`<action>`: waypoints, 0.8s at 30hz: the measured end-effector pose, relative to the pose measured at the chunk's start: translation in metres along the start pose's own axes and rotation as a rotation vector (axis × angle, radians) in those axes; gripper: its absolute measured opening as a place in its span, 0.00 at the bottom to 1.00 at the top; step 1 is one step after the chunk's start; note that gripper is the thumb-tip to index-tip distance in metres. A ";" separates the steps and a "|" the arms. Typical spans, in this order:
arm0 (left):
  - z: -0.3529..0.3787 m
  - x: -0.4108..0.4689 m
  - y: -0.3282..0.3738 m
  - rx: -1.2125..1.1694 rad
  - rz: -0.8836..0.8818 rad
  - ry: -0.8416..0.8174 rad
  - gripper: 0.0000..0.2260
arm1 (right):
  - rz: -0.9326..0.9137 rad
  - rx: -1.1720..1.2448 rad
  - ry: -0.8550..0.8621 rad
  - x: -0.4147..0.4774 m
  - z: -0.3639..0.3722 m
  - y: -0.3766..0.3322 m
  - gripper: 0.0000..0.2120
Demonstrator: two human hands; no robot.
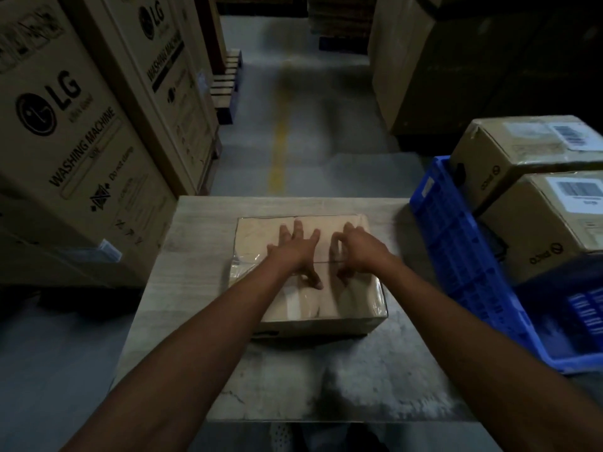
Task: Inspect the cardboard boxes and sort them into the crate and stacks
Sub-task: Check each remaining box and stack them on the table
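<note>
A taped brown cardboard box (261, 233) lies flat in the middle of a small wooden table (202, 288). My left hand (295, 249) rests palm down on its top with the fingers spread. My right hand (355, 251) lies beside it on the same top, fingers curled and pressing near the tape seam. To the right stands a blue plastic crate (456, 243). It holds two labelled cardboard boxes, one at the back (522, 151) and one in front of it (554, 216).
Tall washing machine cartons (75, 141) stand close on the left of the table. More large cartons (424, 66) rise at the back right. A grey floor aisle with a yellow line (279, 148) runs ahead, with wooden pallets (228, 83) beside it.
</note>
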State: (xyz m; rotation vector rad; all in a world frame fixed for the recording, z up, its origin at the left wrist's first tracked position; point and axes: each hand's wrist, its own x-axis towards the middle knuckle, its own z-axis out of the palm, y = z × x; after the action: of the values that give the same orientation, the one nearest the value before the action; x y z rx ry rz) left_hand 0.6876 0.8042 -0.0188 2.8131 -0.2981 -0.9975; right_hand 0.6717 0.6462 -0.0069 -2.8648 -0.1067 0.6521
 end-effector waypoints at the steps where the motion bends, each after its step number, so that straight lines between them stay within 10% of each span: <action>1: -0.001 -0.001 0.000 0.009 0.003 0.006 0.60 | -0.015 0.007 0.013 -0.004 -0.001 0.002 0.39; 9: 0.022 -0.012 0.018 0.094 0.068 -0.069 0.59 | -0.048 -0.138 -0.095 -0.035 0.019 0.002 0.51; 24: 0.034 -0.037 0.011 0.156 0.155 -0.071 0.54 | -0.011 -0.148 -0.056 -0.060 0.022 -0.013 0.34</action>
State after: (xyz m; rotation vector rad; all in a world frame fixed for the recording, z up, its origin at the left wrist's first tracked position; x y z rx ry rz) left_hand 0.6365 0.7995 -0.0207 2.8403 -0.6175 -1.0842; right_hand 0.6079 0.6564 0.0017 -2.9852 -0.1866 0.7524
